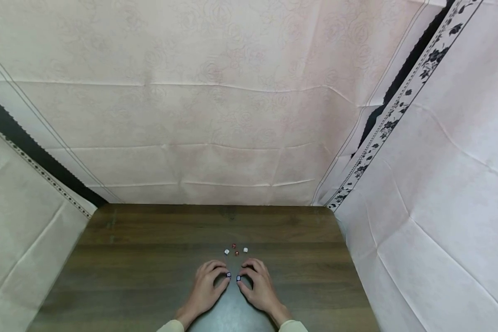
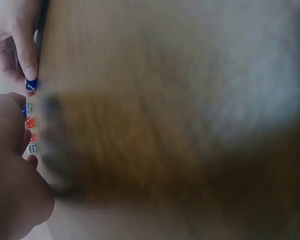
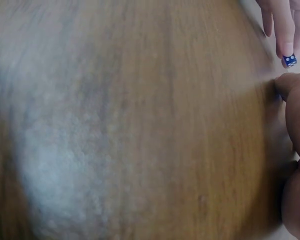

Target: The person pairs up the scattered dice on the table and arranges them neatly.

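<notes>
From where I stand, a person works at a brown wooden table (image 1: 149, 276) with both hands low over it, a little apart. Taking twelve o'clock as straight ahead of the person, the left hand (image 1: 206, 283) sits toward nine, pinching a blue die (image 1: 228, 275) between thumb and fingertip; the right hand (image 1: 258, 285), toward three, pinches a second blue die (image 1: 238, 278) the same way. The two dice are close but do not touch.

Just ahead of them lie four more dice: a white die (image 1: 226, 251) near eleven, two red dice (image 1: 234, 246) around twelve, and another white die (image 1: 246, 250) near one. From the left wrist, that hand's own fingers block part of this cluster; from the right wrist, the hand mostly covers its own die.

Pale creased cloth (image 1: 216, 115) hangs past the table's far edge at twelve, with a flower-bordered cloth (image 1: 440, 193) at two and a plainer panel (image 1: 25, 221) at ten. Pale sleeves (image 1: 293, 326) cover the wrists at five and seven.
</notes>
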`<action>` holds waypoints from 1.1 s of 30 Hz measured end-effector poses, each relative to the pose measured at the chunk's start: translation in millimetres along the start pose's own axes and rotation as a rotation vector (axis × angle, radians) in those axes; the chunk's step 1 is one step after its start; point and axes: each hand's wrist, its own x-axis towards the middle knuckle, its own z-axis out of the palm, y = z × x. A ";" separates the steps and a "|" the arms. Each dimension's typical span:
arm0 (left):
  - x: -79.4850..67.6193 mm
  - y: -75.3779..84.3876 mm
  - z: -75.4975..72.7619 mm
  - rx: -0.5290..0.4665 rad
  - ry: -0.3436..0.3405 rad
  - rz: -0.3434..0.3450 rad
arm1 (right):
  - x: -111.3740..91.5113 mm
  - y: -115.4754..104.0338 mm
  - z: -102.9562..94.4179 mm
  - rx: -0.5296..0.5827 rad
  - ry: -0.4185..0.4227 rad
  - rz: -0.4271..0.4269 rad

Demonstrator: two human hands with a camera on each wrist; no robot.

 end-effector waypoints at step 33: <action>-8.8 5.8 23.3 0.041 -0.033 -0.055 | -0.2 -0.4 -0.1 -0.003 0.000 0.019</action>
